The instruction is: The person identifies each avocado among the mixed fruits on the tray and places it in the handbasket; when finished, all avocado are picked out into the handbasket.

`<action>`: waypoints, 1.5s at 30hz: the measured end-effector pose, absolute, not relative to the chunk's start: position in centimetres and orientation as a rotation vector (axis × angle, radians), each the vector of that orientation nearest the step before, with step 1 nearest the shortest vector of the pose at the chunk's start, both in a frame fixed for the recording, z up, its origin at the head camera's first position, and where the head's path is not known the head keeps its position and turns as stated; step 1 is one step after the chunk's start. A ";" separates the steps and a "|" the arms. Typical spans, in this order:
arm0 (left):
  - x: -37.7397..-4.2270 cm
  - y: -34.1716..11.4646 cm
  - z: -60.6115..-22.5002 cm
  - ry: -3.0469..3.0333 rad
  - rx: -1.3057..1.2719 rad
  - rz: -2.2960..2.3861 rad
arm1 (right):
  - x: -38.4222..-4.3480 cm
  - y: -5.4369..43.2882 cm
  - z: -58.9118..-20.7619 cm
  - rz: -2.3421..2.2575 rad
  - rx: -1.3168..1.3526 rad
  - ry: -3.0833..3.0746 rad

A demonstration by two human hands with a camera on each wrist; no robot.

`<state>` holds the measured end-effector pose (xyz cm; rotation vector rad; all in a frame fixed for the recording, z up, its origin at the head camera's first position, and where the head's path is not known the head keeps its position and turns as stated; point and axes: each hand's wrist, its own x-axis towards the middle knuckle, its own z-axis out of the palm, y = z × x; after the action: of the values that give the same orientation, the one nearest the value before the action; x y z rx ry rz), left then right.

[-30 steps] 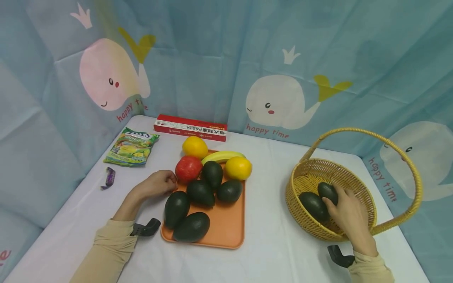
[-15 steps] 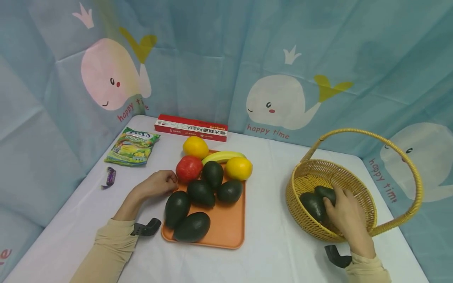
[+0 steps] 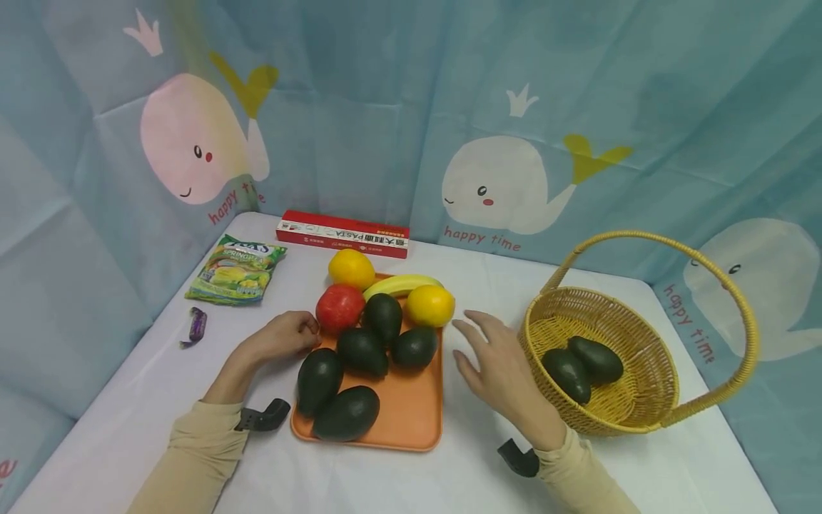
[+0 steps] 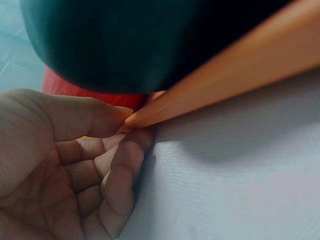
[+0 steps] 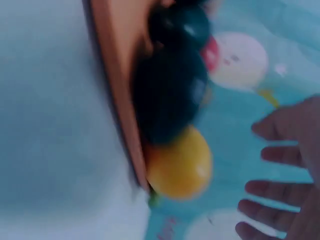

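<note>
Right hand (image 3: pixel 504 371) empty, fingers parted and loosely bent, I have it over the white cloth (image 3: pixel 481 464) between the tray (image 3: pixel 407 410) and the basket (image 3: pixel 632 389), fingertips just beside a lemon (image 3: pixel 430 306). With my left hand (image 3: pixel 282 337) I pinch the tray's left rim between thumb and fingers. Smooth and orange, the tray is a rectangle with rounded corners and a raised lip; the cloth is lightly creased. The basket is round, woven and straw-yellow, its tall hooped handle wrapped in tight coils. A waxy-looking red fruit (image 3: pixel 340 308), a curved banana (image 3: pixel 402 285) and another yellow fruit (image 3: pixel 351 269), rounded, are grouped at the tray's far end.

The avocados (image 3: pixel 347 414) are dark green, nearly black, pear-shaped to oval, with a soft shine on top. Five lie on the tray, two toward its front left and three bunched behind them; two more lie side by side in the basket.
</note>
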<state>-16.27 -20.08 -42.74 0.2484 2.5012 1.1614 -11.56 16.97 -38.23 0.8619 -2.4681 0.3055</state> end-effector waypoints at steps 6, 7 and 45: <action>-16.3 -20.1 -43.6 2.494 0.275 1.177 | -12.7 13.5 -40.5 0.209 1.148 -2.613; -16.4 -20.1 -43.6 2.492 0.273 1.178 | -12.7 13.3 -40.7 0.197 1.184 -2.639; -16.2 -20.2 -42.7 2.493 0.253 1.163 | -11.1 27.4 -37.0 0.415 0.398 -2.674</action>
<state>-16.19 -20.22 -42.74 0.2527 2.4929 1.1628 -11.13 27.36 -37.01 0.3978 -2.6742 0.4153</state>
